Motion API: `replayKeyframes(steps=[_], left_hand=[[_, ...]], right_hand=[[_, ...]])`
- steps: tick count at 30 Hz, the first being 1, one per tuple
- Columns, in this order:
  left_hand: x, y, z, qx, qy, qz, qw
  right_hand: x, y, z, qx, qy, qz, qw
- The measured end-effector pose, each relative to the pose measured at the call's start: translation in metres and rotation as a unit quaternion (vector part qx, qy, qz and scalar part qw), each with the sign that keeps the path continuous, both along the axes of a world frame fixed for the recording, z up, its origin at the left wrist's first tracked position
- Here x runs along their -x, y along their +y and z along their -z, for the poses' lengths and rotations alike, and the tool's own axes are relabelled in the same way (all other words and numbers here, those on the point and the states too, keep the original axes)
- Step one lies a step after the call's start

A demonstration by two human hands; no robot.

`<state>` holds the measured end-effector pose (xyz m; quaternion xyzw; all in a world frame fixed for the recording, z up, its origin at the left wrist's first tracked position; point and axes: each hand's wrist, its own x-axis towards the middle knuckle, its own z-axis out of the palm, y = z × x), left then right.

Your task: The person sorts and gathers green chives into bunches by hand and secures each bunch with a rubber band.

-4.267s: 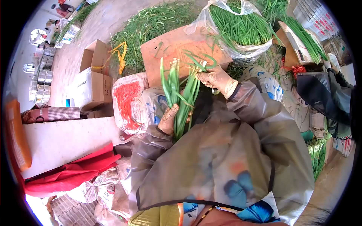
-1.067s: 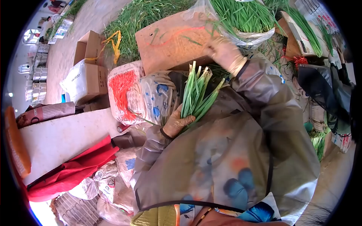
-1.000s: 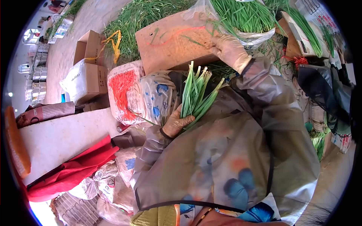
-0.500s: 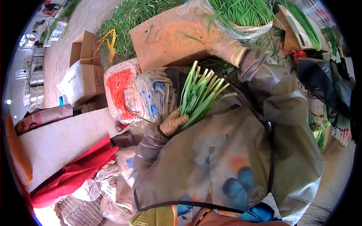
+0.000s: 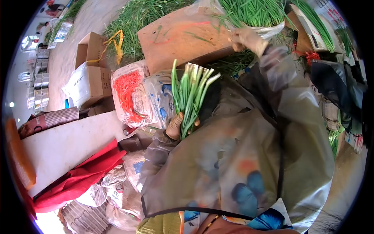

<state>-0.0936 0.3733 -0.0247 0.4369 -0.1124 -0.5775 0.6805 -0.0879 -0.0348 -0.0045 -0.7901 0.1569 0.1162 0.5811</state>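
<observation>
My left hand [image 5: 176, 126], in a tan glove, is closed around a bunch of green leafy stalks [image 5: 191, 89] like garlic chives or young garlic. The pale cut ends point up, away from my body. At the right end of a brown board [image 5: 183, 37], my right hand [image 5: 247, 40] is gloved too and somewhat blurred. Its fingers look loosely apart, and I see nothing in them. Behind that hand lies a large bundle of thin green chives [image 5: 253, 13] on clear plastic. A translucent raincoat-like smock [image 5: 233, 156] covers my arms and lap.
Red ties [image 5: 126, 91] lie on a printed sack [image 5: 142, 72] left of the bunch. Loose greens [image 5: 128, 29] are heaped beyond the board. Open cardboard boxes [image 5: 97, 80], a white panel [image 5: 74, 150] and red cloth [image 5: 80, 177] lie to the left. Dark bags [image 5: 331, 84] hang at right.
My left hand has turned the bunch more upright and shifted it slightly left. My right hand has moved a little up and right, its fingers now showing more.
</observation>
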Motion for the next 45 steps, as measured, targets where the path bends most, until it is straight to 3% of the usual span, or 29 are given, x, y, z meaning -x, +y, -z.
replayKeyframes(steps=[1, 2, 3, 4, 5, 6, 7, 9, 11, 13, 16, 20, 23, 26, 29, 31, 32, 33, 34, 36, 37, 38, 39, 41, 43, 44, 45], left_hand=[[0.001, -0.005, 0.000, -0.008, -0.023, -0.018, 1.000], [-0.001, -0.003, 0.007, -0.014, -0.017, -0.033, 0.999], [-0.004, -0.004, 0.008, -0.018, -0.015, -0.042, 0.999], [-0.006, -0.006, 0.008, -0.022, -0.013, -0.050, 0.998], [-0.009, -0.007, 0.009, -0.026, -0.011, -0.058, 0.998], [-0.009, -0.009, 0.010, -0.024, -0.004, -0.070, 0.997], [-0.007, -0.010, 0.010, -0.025, 0.006, -0.082, 0.996], [-0.009, -0.009, 0.009, -0.023, -0.008, -0.047, 0.999], [-0.003, -0.023, -0.012, -0.057, -0.017, -0.098, 0.993], [-0.007, -0.022, -0.009, -0.004, 0.009, -0.052, 0.999], [-0.006, -0.019, -0.016, 0.047, 0.071, -0.107, 0.991], [-0.002, -0.016, -0.013, 0.049, 0.040, -0.177, 0.982], [-0.008, -0.005, 0.002, 0.005, 0.043, -0.086, 0.995], [-0.009, -0.004, 0.008, 0.036, 0.076, -0.076, 0.994], [-0.007, 0.004, 0.016, 0.065, 0.111, -0.096, 0.987], [-0.011, 0.014, 0.021, 0.045, 0.051, -0.104, 0.992], [-0.012, 0.016, 0.016, 0.051, 0.044, -0.110, 0.992], [-0.011, 0.016, 0.010, 0.052, 0.042, -0.114, 0.991], [-0.010, 0.015, 0.002, 0.031, -0.003, -0.148, 0.988], [-0.011, 0.011, -0.003, 0.023, -0.059, -0.188, 0.980], [-0.012, 0.008, -0.008, 0.024, -0.060, -0.190, 0.980], [-0.011, 0.004, -0.016, 0.012, -0.076, -0.183, 0.980], [-0.010, -0.001, -0.021, -0.001, -0.091, -0.175, 0.980], [-0.011, -0.011, -0.013, 0.038, -0.057, -0.132, 0.989], [-0.008, -0.015, -0.011, 0.039, -0.009, -0.129, 0.991], [-0.008, -0.014, -0.009, 0.053, -0.003, -0.120, 0.991], [-0.006, -0.015, -0.011, 0.049, -0.002, -0.120, 0.992]], right_hand=[[0.005, 0.003, 0.007, 0.004, 0.057, -0.056, 0.997], [0.015, 0.018, 0.026, 0.232, 0.079, -0.117, 0.962], [0.027, 0.034, 0.041, 0.445, 0.098, -0.168, 0.874], [0.035, 0.041, 0.039, 0.498, 0.009, -0.114, 0.860], [0.031, 0.043, 0.032, 0.328, -0.008, -0.031, 0.944], [0.028, 0.049, 0.019, 0.119, -0.016, 0.020, 0.993], [0.030, 0.062, 0.007, -0.098, -0.018, 0.070, 0.993], [0.028, 0.100, -0.017, -0.200, 0.030, 0.081, 0.976], [0.024, 0.137, -0.028, -0.150, 0.007, 0.031, 0.988], [0.020, 0.142, -0.010, -0.199, -0.056, 0.040, 0.978], [0.017, 0.109, -0.009, -0.224, -0.007, 0.032, 0.974], [0.022, 0.078, -0.018, -0.249, -0.015, 0.041, 0.968], [0.023, 0.074, -0.018, -0.192, 0.002, 0.023, 0.981], [0.021, 0.065, -0.017, -0.239, -0.060, 0.084, 0.966], [0.019, 0.037, -0.029, -0.112, -0.127, 0.193, 0.966], [0.016, -0.021, -0.001, 0.019, -0.115, 0.247, 0.962], [0.020, -0.034, -0.005, 0.255, -0.059, 0.230, 0.937], [0.023, -0.045, -0.010, 0.477, -0.001, 0.201, 0.855], [0.027, -0.052, 0.007, 0.478, -0.005, 0.200, 0.855], [0.027, -0.058, 0.049, 0.602, 0.132, -0.032, 0.787], [0.023, 0.009, -0.013, 0.478, 0.112, -0.091, 0.867], [0.025, 0.044, -0.022, 0.276, 0.013, -0.109, 0.955], [0.023, 0.066, 0.009, -0.049, -0.033, -0.112, 0.992], [0.020, 0.126, -0.034, -0.288, -0.047, -0.077, 0.953], [-0.003, 0.144, -0.034, -0.263, -0.116, -0.006, 0.958], [-0.013, 0.147, -0.024, -0.349, -0.083, 0.040, 0.932], [-0.023, 0.151, -0.016, -0.362, -0.084, 0.063, 0.926]])
